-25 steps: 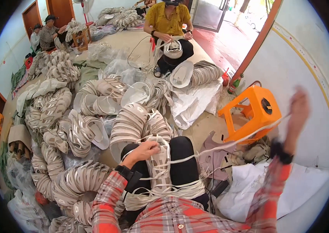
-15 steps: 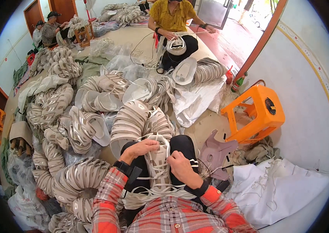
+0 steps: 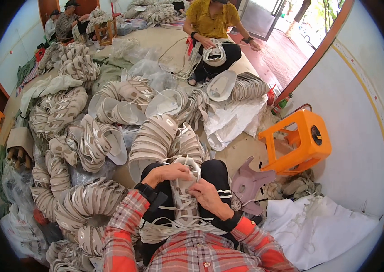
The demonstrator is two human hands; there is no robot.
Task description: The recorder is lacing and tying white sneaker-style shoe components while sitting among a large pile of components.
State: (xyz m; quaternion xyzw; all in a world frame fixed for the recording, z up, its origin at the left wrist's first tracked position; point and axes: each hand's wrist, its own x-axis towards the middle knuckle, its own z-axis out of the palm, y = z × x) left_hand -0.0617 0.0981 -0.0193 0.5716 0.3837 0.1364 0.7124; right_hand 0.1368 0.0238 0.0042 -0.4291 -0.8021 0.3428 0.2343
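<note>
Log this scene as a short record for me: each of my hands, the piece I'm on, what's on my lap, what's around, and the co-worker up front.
Left hand: fingers at the tongue and collar end
Right hand: at the right side of the lacing, fingers bent; exact grip unclear
Piece: beige shoe upper, white-laced, between the knees
Lap: loose white laces
Ahead: stacked beige uppers
Right side: orange stool, white sheet
Co-worker: person in yellow top, another upper on lap

Right hand (image 3: pixel 207 195), formerly outstretched, at shoe (image 3: pixel 183 187).
</note>
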